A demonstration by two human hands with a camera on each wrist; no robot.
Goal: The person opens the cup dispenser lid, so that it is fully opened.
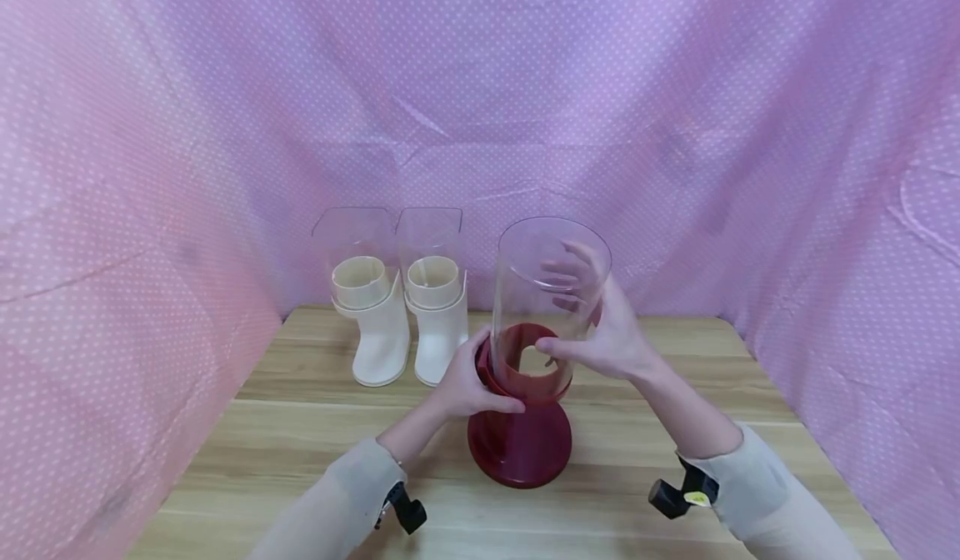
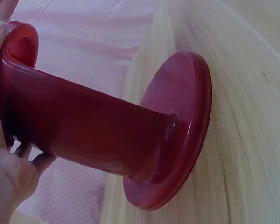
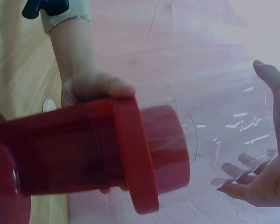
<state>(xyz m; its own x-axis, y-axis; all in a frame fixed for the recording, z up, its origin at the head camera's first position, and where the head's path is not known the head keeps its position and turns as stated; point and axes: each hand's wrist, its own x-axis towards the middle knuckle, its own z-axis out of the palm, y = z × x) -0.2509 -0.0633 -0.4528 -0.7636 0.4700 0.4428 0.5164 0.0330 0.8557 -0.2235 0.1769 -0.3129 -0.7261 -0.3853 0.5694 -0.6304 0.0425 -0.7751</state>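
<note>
— Holding what in the left hand (image 1: 467, 387)?

— Gripping the red stand (image 1: 528, 439) round the neck, right at the collar (image 3: 132, 154), from nine o'clock. Curled fairly tight, with thumb across the near side and fingers behind.

— And in the right hand (image 1: 613, 331)?

— Clasping the clear tube (image 1: 527, 302) from three o'clock. Opened wide to fit the girth: thumb on the near face, fingers spread apart and bent round the far one.

— Placed where, exactly?

— Standing upright on the wooden table (image 1: 615, 506), between five and six o'clock from the middle of the head view. Up at twelve o'clock on the stand, the tube, fitted around the red inner ring (image 3: 165, 149). Hard to tell whether pressed fully down.

— Anything nearby?

— At ten o'clock from there, two white stands (image 1: 381, 345) side by side, both topped with clear shells (image 1: 352, 239). Beyond, at twelve, a pink dotted curtain (image 1: 480, 68).
</note>
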